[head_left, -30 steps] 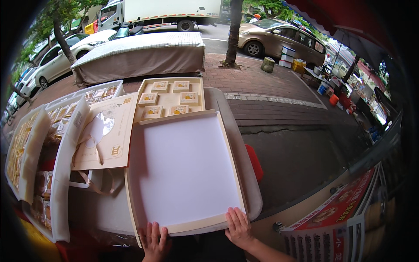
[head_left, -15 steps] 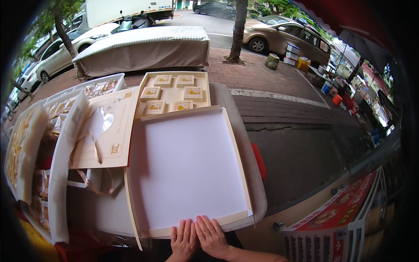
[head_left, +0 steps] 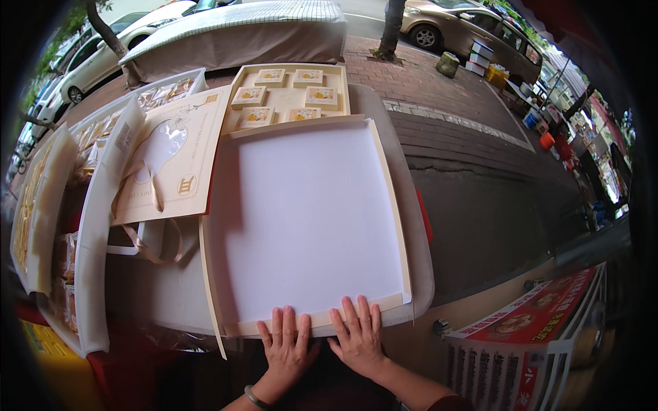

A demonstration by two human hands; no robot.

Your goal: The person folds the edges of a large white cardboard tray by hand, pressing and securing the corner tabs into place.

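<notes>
A large shallow cream box (head_left: 406,274) with a white inside lies at the table's front, its near wall toward me. My left hand (head_left: 286,342) rests its spread fingers on that near wall, left of the middle. Farther right, my right hand (head_left: 360,339) lays its outstretched fingers on the same wall. Neither hand holds anything. Behind the box sits a cream tray (head_left: 338,75) with several small square printed boxes (head_left: 321,96). To the left, a cream printed lid (head_left: 199,147) with a cut-out window and a ribbon (head_left: 156,192) leans across a white bin.
Long white plastic bins (head_left: 96,267) with several wrapped packets (head_left: 70,253) stand along the left. The grey table (head_left: 161,288) ends in a rounded right edge, near a red stool (head_left: 423,216). A cloth-covered stall (head_left: 240,38) stands beyond. At the lower right is a red banner (head_left: 528,312).
My hands have moved apart along the box's near wall, and their fingers have spread. The view has tipped down, so the box and table sit higher in the picture.
</notes>
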